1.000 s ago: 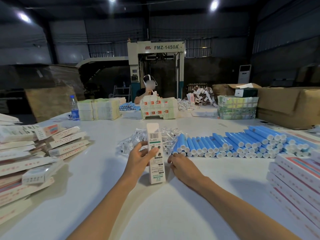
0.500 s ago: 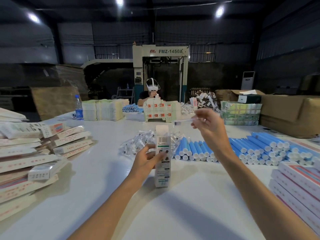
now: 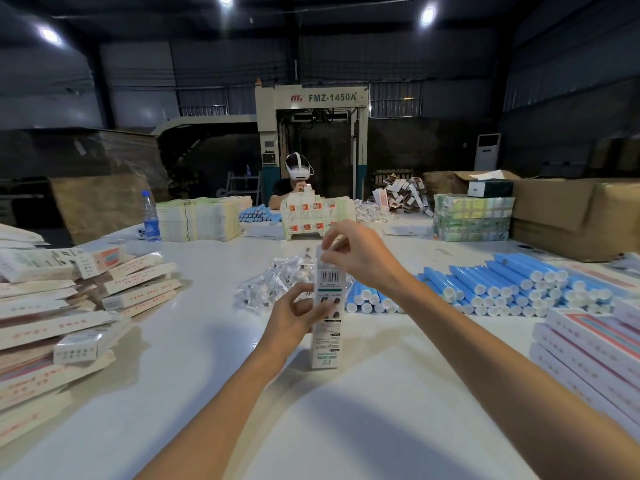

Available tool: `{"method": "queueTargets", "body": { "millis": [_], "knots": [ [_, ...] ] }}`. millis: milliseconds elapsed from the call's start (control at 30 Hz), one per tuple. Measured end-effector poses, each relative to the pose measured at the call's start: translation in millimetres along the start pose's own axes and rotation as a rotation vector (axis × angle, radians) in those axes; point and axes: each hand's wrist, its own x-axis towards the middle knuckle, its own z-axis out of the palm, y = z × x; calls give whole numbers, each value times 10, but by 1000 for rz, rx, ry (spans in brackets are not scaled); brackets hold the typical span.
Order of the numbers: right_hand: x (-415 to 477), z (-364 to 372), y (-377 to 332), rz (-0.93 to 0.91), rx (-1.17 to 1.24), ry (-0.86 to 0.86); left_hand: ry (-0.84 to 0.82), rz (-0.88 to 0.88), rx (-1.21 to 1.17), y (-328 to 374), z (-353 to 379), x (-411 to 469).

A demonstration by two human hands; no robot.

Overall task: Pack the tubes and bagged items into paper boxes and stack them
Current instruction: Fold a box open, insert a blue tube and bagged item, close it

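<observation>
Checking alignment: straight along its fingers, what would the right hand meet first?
The right hand, pinching a bagged item, would likely meet the upright paper box's top, held by the left hand.

The white table [image 3: 207,348] carries blue tubes [image 3: 502,282], bagged items [image 3: 273,285], boxes [image 3: 52,327].

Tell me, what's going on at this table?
A person is packing goods by hand at a white table. The left hand grips a paper box standing upright, while the right hand pinches what looks like a small bagged item at the box's top. Rows of blue tubes and a pile of clear bags lie just behind. Flat boxes are heaped at the left. Another worker sits opposite.
</observation>
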Motion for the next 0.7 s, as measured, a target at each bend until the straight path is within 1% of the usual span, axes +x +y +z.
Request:
{"method": "queueTargets", "body": {
  "millis": [167,200,267,333,367,433,500,600,700],
  "knots": [
    [-88,80,108,-154,-201,-7,7,1,2,-37,-28,27],
    [-121,92,141,-170,-204,3,13,7,8,-48,-37,27],
    [-224,119,204,-153,-97,101,32,31,40,-57,-52,28],
    [-362,153,304,-49,80,257,41,42,70,-61,-46,37],
    [-434,188,356,15,155,289,50,36,75,-63,-42,38],
    [-579,286,438,110,240,240,47,24,67,-69,-23,39],
    [-695,405,491,141,332,177,28,26,32,-69,2,29],
    [-758,494,495,124,419,195,2,61,-41,-41,34,-2],
    [-782,511,481,107,431,186,-22,127,6,-25,41,-24]
  ]
}}
